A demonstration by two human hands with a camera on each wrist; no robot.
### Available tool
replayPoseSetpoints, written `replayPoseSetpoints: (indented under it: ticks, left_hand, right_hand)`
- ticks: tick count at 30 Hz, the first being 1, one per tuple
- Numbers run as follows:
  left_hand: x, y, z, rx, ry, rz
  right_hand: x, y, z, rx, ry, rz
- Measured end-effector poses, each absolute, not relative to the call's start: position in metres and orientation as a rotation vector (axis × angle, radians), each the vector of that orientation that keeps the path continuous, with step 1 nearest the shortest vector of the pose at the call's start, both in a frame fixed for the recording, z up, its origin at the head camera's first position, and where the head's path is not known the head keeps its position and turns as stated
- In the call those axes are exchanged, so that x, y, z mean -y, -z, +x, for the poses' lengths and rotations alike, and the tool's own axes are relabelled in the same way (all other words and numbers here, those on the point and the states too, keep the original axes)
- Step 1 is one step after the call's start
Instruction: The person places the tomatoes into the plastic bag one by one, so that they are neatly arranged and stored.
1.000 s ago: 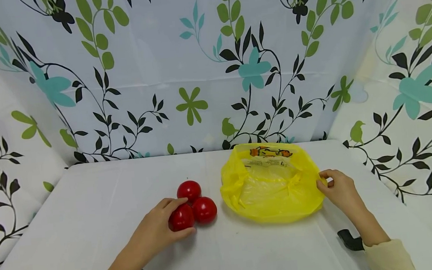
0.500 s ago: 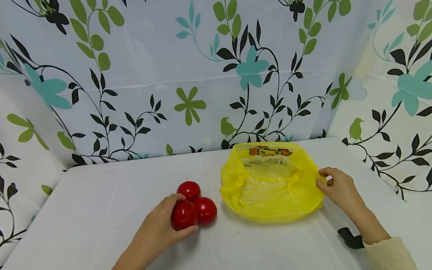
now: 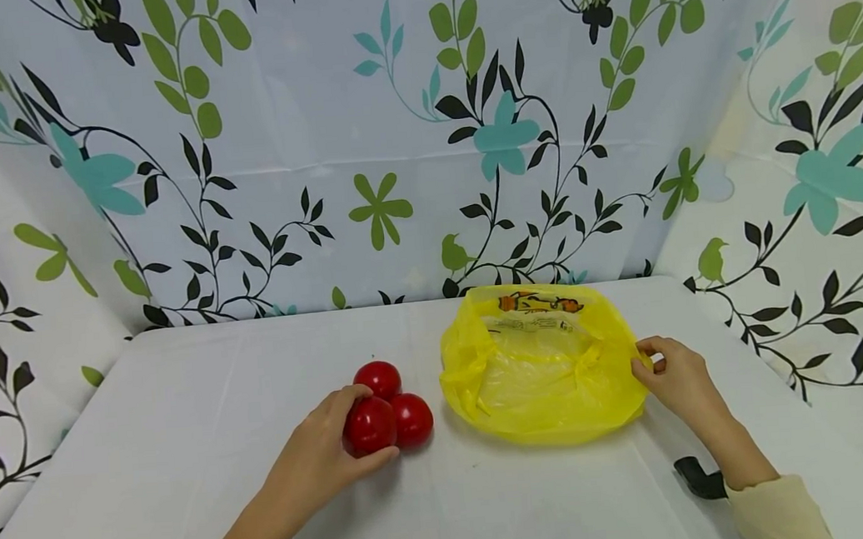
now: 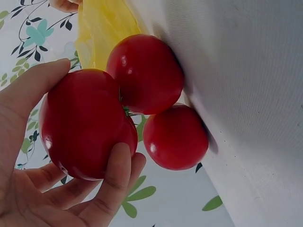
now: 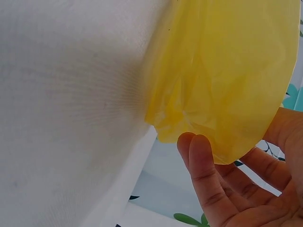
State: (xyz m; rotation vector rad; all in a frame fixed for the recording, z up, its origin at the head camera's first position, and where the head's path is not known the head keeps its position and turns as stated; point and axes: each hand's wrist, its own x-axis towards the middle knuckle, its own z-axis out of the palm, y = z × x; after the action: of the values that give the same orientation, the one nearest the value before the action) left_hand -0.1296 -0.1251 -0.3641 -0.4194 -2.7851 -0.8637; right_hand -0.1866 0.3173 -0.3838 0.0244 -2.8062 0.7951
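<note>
In the head view, the left hand (image 3: pixel 322 446) holds one partly covered tomato (image 3: pixel 371 426) left of the yellow bag (image 3: pixel 550 407), slightly nearer to it than before; two other tomatoes (image 3: pixel 414 421) lie also there. The left wrist view cuts the bag off. In the right wrist view, the right hand (image 5: pixel 260 209) pinches the bag's edge.

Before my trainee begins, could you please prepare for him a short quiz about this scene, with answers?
1. How many tomatoes are in view?
2. True or false: the left hand grips the yellow bag.
3. In the head view, where is the yellow bag?
A) left of the tomatoes
B) right of the tomatoes
C) on top of the tomatoes

Key:
1. Three.
2. False: it holds one tomato; the right hand holds the yellow bag.
3. B
</note>
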Motion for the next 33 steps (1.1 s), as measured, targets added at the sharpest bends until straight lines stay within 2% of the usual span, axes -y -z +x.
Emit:
replayPoseSetpoints:
  ticks: [33]
  left_hand:
    - [0.106, 0.365, -0.135, 2.699, 0.927, -0.501]
  right_hand:
    - [-0.317, 0.385, -0.185, 2.8, -0.81, 0.02]
